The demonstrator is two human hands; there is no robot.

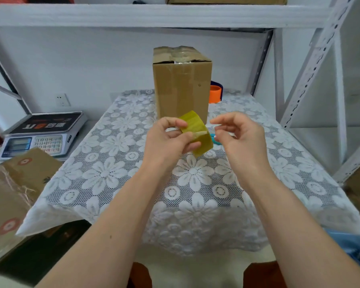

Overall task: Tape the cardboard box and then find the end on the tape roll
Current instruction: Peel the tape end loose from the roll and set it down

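A tall cardboard box point(182, 84) stands upright at the back of the table, with clear tape over its top seam and down its front. My left hand point(166, 142) holds a yellowish roll of tape point(196, 130) above the table, thumb on the roll's outer face. My right hand point(235, 134) hovers just right of the roll, fingers curled and apart, with the fingertips close to the roll's edge. Whether they pinch a loose tape end I cannot tell.
A white lace floral cloth point(116, 177) covers the table. An orange tape dispenser point(215, 93) sits behind the box on the right. Something teal point(214, 140) lies under my right hand. A weighing scale point(44, 134) and printed cartons point(13, 188) stand on the left. Metal shelving point(312, 65) frames the right.
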